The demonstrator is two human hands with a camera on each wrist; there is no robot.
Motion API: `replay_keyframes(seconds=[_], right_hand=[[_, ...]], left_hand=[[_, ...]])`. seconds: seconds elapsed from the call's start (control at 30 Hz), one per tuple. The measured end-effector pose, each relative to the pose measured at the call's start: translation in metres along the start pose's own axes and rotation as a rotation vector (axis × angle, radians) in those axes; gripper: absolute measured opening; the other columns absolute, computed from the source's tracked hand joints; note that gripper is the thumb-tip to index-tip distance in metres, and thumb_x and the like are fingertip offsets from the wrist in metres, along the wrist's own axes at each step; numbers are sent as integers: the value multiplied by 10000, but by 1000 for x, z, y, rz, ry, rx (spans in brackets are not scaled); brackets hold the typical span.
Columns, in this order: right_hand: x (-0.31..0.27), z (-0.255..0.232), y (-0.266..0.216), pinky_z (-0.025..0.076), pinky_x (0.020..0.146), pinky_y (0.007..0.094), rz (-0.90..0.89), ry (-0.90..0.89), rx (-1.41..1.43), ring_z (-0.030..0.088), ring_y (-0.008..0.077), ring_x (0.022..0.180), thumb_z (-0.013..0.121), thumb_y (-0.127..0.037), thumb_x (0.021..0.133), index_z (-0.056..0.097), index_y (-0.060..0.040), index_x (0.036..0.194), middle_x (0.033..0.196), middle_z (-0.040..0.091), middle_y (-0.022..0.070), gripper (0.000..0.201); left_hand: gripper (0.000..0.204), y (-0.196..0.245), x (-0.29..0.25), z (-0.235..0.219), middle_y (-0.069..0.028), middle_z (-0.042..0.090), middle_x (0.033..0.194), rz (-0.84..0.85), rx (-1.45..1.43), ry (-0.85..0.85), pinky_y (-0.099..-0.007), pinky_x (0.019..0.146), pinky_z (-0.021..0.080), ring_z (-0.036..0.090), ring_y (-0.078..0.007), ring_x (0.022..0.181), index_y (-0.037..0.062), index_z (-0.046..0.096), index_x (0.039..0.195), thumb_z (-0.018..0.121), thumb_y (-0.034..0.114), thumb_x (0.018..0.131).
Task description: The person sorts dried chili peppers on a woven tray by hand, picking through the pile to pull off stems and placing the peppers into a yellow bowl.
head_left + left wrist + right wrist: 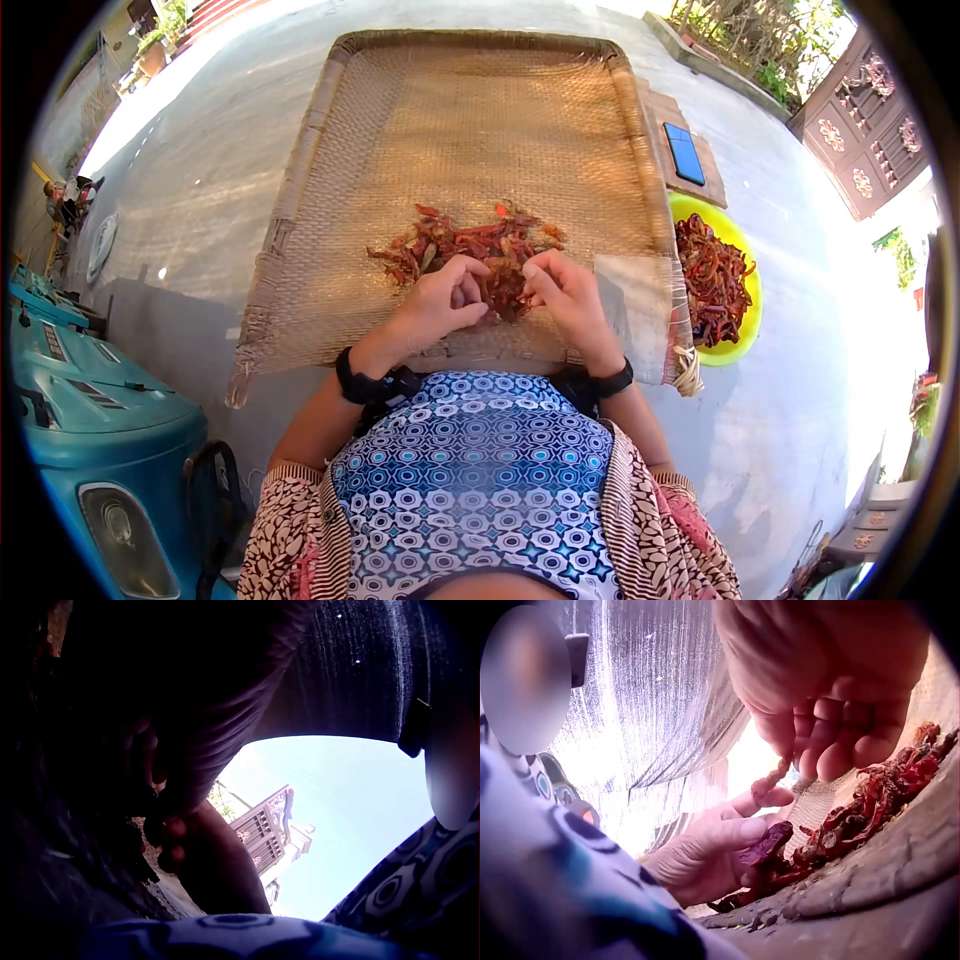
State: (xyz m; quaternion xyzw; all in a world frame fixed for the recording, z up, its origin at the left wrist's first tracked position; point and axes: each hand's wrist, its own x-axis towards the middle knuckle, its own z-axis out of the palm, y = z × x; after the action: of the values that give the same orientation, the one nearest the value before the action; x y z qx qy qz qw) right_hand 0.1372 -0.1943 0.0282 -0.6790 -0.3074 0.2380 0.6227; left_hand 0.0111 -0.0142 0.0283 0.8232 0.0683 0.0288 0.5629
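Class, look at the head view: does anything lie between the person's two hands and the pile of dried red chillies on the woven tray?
Nothing visible does. The left hand and the right hand already rest in the near edge of the pile of dried red chillies on the woven bamboo tray, fingers pinching pieces.

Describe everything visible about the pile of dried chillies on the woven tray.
The pile of dried chillies is a loose, low heap of shrivelled red and dark brown pods, some orange-red, lying near the front middle of the woven tray. The pods look dry, wrinkled and twisted. The left hand and right hand rest at its near edge, their fingers curled on pods; in the right wrist view the left hand's fingers hold a dark red pod.
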Motion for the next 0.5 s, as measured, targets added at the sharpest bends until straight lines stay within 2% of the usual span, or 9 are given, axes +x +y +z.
replay_keyframes(seconds=[0.03, 0.17, 0.37, 0.47, 0.5], right_hand=[[1, -3, 0, 434, 595, 210, 52, 120, 45, 530, 66, 632, 562, -223, 953, 604, -19, 913, 725, 593, 4, 213], [4, -37, 1, 429, 591, 229, -20, 459, 333, 497, 83, 617, 550, -272, 963, 595, -44, 949, 750, 566, -5, 233], [1, -102, 13, 436, 645, 256, -69, 660, 1222, 485, 104, 655, 522, -296, 976, 578, -84, 1029, 805, 561, -10, 225], [-2, -103, 26, 434, 630, 249, -3, 594, 1087, 492, 105, 657, 527, -274, 972, 582, -81, 1018, 809, 570, -5, 205], [-3, -94, 22, 437, 635, 238, 65, 561, 942, 504, 95, 674, 530, -239, 969, 581, -71, 1038, 817, 573, -6, 189]], left_hand=[[342, -1, -1, 1, -5, 575, 834, 13, -48, 21, -208, 600, 450, 518, -44, 681, 16, 503, 1154, 655, 26, 848], [305, -3, 0, 0, 7, 547, 830, 79, -26, 78, -205, 608, 448, 502, -48, 680, 30, 512, 1148, 632, 27, 868], [270, -2, 1, -1, 18, 525, 853, 58, -112, 63, -200, 627, 445, 484, -46, 703, 32, 516, 1140, 613, 40, 889], [268, -4, 1, -1, 17, 534, 855, 68, -111, 65, -200, 625, 448, 493, -42, 698, 34, 516, 1141, 611, 41, 891], [268, -4, 1, -1, 17, 538, 855, 68, -103, 63, -199, 625, 449, 496, -40, 697, 34, 516, 1142, 610, 41, 891]])
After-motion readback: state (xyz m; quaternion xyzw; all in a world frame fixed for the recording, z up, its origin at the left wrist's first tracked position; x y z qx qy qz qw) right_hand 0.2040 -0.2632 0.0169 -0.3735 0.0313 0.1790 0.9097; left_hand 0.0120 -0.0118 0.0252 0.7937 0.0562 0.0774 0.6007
